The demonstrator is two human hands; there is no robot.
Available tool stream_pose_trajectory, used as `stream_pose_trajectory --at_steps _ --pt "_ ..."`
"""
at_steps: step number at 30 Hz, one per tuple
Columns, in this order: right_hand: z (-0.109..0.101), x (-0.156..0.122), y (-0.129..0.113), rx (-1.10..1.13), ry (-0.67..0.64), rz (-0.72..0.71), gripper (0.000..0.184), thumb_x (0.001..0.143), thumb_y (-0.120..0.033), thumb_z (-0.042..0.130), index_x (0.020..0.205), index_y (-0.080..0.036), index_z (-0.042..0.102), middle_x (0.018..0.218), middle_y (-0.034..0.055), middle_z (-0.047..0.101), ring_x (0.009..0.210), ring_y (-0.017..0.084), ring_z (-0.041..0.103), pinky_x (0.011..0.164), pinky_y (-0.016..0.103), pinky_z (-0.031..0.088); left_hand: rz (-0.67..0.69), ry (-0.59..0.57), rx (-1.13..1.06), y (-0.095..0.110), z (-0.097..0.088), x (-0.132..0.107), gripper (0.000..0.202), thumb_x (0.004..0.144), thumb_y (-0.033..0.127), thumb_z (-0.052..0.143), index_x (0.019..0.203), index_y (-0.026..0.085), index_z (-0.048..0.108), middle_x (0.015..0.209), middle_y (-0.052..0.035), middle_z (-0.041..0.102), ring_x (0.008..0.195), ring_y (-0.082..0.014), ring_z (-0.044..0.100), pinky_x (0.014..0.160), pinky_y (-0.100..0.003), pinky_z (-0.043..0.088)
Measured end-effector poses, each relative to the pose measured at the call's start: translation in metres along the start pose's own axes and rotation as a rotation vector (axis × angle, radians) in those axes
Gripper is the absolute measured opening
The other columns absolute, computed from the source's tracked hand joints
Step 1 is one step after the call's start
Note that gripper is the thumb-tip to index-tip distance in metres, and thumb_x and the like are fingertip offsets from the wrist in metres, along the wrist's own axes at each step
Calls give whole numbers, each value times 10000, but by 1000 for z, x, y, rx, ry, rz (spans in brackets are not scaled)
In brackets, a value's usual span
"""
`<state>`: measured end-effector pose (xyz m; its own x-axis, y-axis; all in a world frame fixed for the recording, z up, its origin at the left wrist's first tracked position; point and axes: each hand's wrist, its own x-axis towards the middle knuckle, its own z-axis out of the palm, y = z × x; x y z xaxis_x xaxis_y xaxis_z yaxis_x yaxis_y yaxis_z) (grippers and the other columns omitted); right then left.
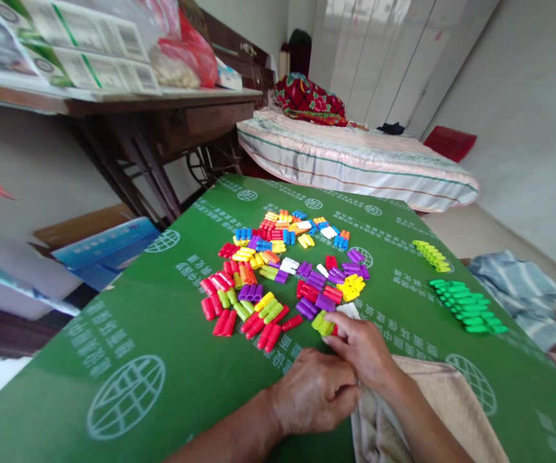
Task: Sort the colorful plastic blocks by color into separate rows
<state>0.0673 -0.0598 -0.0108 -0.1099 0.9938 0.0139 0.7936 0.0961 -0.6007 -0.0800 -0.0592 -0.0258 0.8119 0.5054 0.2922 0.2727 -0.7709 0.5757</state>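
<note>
A scattered pile of small coloured plastic pieces (282,273) in red, yellow, purple, blue, orange, white and lime lies on a green printed board (152,321). My right hand (364,350) reaches to the near edge of the pile, fingertips pinched on a lime-green piece (323,325). My left hand (313,392) rests curled just beside and below it, fingers closed; what it holds is hidden. Two sorted rows sit at the right: lime pieces (432,255) and darker green pieces (468,307).
A beige cloth (456,411) lies under my right forearm. Left of the board stand a dark wooden table (162,122) with boxes and bags, plus a blue box (108,247) on the floor. A bed (349,161) lies behind. A blue-grey cloth (523,292) sits far right.
</note>
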Motion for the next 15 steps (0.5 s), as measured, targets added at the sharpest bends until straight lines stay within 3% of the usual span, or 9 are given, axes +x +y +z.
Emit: stream_pose_trajectory --at_steps 15 --pt "9 -6 12 24 10 9 319 834 -364 517 1093 -246 662 616 -16 612 544 149 535 536 250 374 -55 -9 51 7 2 -3 227 757 238 609 589 198 462 570 45 570 545 -89 533 485 -227 342"
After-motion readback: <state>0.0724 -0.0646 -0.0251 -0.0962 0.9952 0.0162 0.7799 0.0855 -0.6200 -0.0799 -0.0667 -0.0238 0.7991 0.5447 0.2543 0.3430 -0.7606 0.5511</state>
